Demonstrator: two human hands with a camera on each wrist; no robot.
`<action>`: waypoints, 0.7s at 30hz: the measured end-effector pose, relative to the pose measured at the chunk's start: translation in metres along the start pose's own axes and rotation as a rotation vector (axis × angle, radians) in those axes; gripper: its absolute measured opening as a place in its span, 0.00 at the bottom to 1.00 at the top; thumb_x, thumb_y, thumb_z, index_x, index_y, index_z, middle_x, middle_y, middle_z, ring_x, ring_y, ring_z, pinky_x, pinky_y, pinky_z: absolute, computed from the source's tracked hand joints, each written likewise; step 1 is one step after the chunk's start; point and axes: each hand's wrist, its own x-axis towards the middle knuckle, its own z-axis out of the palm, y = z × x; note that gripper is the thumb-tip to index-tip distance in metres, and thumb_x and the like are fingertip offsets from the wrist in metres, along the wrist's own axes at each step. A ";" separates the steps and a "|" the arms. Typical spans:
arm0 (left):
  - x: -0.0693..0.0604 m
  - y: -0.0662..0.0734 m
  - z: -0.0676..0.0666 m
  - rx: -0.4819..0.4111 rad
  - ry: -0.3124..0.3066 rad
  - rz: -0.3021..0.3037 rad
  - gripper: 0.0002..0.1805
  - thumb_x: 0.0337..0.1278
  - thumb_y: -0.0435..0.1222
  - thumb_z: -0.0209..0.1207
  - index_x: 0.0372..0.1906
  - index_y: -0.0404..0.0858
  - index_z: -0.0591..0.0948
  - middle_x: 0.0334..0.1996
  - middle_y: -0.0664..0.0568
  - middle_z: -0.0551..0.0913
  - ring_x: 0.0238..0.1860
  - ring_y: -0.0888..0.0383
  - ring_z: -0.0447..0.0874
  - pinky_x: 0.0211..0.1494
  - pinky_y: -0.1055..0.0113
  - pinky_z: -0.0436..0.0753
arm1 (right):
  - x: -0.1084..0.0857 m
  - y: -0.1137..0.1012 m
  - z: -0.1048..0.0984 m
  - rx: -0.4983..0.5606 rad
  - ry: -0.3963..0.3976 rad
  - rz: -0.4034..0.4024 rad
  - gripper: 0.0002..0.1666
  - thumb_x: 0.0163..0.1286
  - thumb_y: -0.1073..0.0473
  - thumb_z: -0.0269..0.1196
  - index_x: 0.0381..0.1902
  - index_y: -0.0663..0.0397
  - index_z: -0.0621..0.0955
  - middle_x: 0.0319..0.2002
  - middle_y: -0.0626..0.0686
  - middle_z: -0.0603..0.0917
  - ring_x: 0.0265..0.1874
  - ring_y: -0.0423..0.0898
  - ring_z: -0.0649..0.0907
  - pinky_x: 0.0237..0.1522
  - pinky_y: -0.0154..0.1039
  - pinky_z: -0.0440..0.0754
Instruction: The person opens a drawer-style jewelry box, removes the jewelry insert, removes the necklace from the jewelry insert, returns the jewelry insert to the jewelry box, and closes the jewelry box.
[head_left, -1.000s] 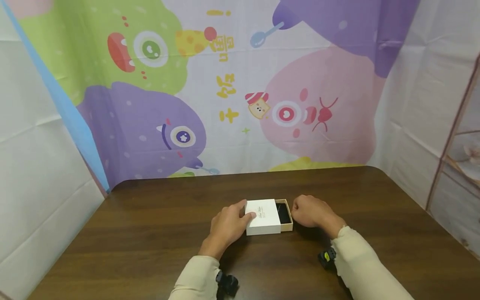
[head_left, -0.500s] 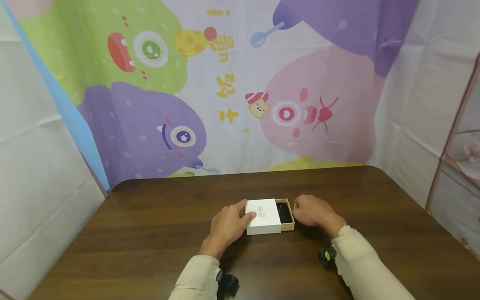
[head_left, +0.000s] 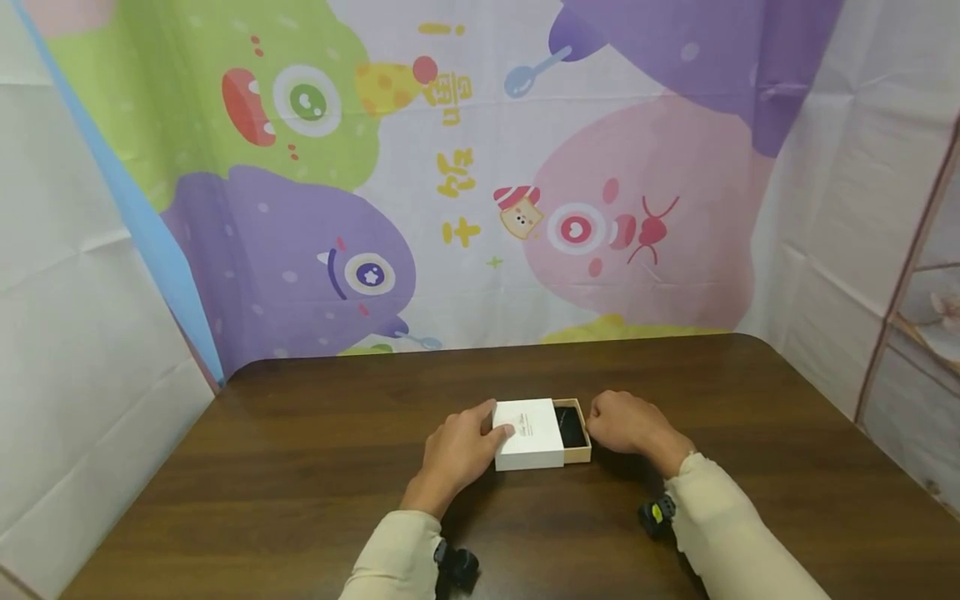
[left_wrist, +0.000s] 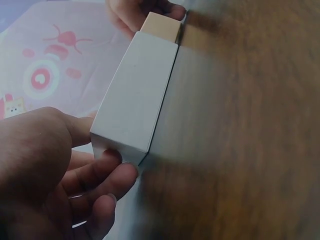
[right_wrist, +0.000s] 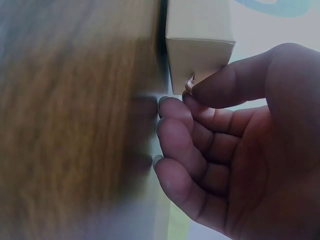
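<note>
Tray [head_left: 577, 456] sits slightly farther right, lower centre, apparently mid-opening; left hand [head_left: 453, 450] grips cover [head_left: 538, 442], right hand [head_left: 627, 422] pinches tab [right_wrist: 189, 85]; steady pulling seems called for.

One desk [head_left: 337, 483], one white box cover [head_left: 528, 442], one drawer [head_left: 577, 456], one black insert [head_left: 572, 427] and one pull tab [right_wrist: 189, 84] are visible, with two hands [head_left: 459, 450] [head_left: 628, 423], two sleeves [head_left: 397, 554] [head_left: 735, 525] and two black wrist devices [head_left: 462, 569] [head_left: 654, 517].
</note>
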 end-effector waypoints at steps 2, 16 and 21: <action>0.000 0.000 0.000 -0.003 0.003 -0.001 0.32 0.66 0.52 0.61 0.71 0.44 0.74 0.52 0.49 0.86 0.55 0.48 0.82 0.54 0.43 0.75 | -0.001 0.000 0.000 0.004 0.001 -0.001 0.17 0.64 0.59 0.55 0.15 0.48 0.68 0.14 0.44 0.63 0.15 0.41 0.60 0.20 0.38 0.58; 0.000 0.000 0.001 -0.012 0.000 -0.012 0.32 0.66 0.52 0.61 0.71 0.45 0.73 0.48 0.50 0.87 0.50 0.51 0.84 0.52 0.45 0.76 | 0.000 0.003 -0.001 0.019 -0.026 0.020 0.16 0.64 0.60 0.53 0.16 0.49 0.69 0.14 0.44 0.63 0.14 0.41 0.60 0.19 0.37 0.57; 0.000 0.000 0.001 -0.015 0.001 -0.014 0.33 0.65 0.52 0.61 0.71 0.44 0.74 0.48 0.49 0.87 0.48 0.52 0.84 0.50 0.47 0.77 | 0.001 0.006 -0.001 0.026 -0.027 0.029 0.17 0.65 0.59 0.54 0.15 0.49 0.68 0.13 0.44 0.63 0.14 0.41 0.60 0.19 0.37 0.57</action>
